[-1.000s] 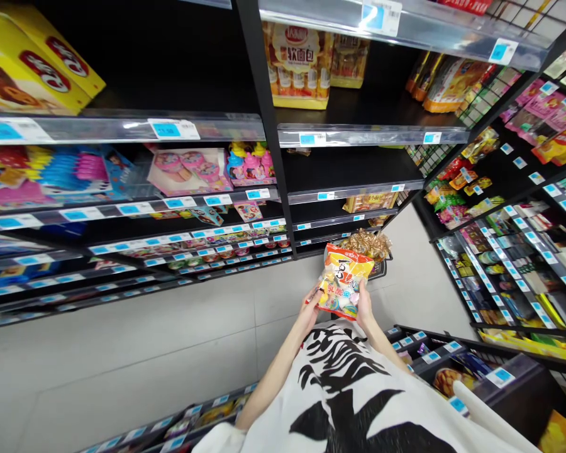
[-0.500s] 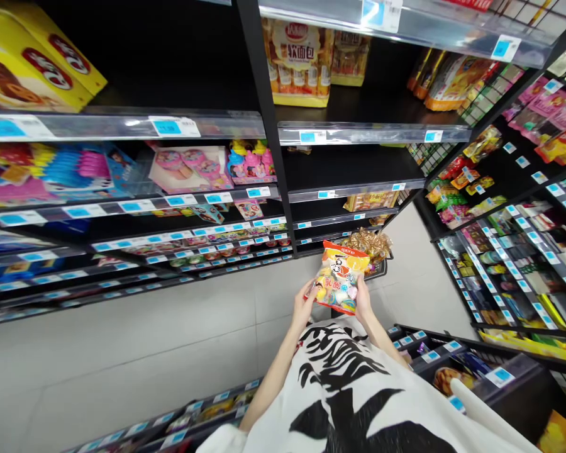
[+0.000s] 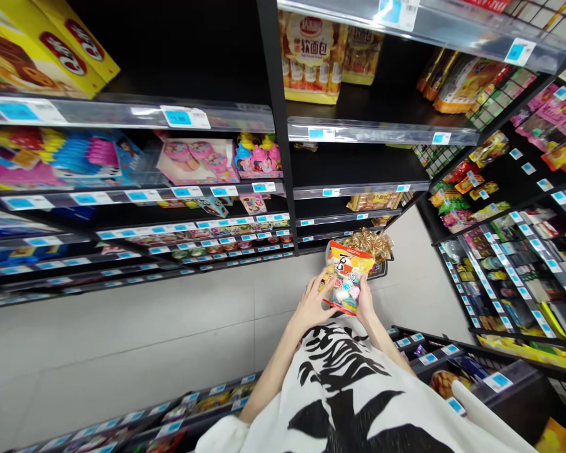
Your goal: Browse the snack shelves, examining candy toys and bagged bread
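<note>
A red, orange and yellow candy bag (image 3: 346, 277) with a clear lower window showing colourful sweets is held up in front of my body. My right hand (image 3: 364, 301) grips its right edge, thumb on the front. Over the left part of the bag's face lies my left hand (image 3: 315, 301), its fingers spread apart and covering some of the print. Just beyond the bag stands a dark basket (image 3: 383, 270) holding a crinkled gold-wrapped package (image 3: 370, 242).
Black store shelves (image 3: 358, 167) rise in front, with bread packs (image 3: 312, 60) and boxed toys (image 3: 202, 160). More stocked shelves (image 3: 514, 264) stand to the right. Low racks (image 3: 429, 358) are close beside and behind me. Grey tiled floor (image 3: 170, 333) stretches left.
My left hand has moved from pinching the bag's left edge to lying spread across its front. The bag has shifted slightly right, and the view has tilted a little.
</note>
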The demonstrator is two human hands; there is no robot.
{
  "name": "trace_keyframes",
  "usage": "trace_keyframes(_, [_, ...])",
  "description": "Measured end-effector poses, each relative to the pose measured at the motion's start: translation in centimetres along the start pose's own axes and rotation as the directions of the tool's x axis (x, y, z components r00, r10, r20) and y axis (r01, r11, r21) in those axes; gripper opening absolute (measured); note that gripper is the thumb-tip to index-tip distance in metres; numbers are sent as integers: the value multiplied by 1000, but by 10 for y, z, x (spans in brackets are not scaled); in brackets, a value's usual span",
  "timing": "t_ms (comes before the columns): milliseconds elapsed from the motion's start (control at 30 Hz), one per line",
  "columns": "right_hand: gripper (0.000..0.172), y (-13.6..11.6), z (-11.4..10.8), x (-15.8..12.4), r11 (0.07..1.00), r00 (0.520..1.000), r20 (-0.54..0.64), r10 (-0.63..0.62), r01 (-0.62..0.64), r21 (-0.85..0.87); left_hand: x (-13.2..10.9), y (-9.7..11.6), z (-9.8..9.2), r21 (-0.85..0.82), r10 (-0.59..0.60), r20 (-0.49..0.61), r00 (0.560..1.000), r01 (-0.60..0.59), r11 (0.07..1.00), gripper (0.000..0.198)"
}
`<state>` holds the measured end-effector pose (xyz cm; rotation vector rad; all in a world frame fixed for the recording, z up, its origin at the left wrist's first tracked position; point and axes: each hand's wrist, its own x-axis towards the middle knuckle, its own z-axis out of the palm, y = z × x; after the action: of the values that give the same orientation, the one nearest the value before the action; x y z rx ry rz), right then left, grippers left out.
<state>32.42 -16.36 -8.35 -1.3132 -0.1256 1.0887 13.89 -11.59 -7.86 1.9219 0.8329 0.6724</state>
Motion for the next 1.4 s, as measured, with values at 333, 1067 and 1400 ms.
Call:
trace_keyframes(333, [47, -15, 34, -35, 996, 988, 152, 40, -51, 71, 7, -2, 8, -161, -109, -84, 990, 95, 982, 78])
trace_keyframes(1067, [45, -7, -2, -8, 966, 879, 430, 205, -253, 57, -13, -21, 36, -973, -478, 160, 864, 220, 71, 60])
trace_keyframes(1400, [49, -44, 41, 7, 996, 979, 194, -59, 44, 78, -9, -3, 41, -983, -469, 58, 881, 133, 128, 82])
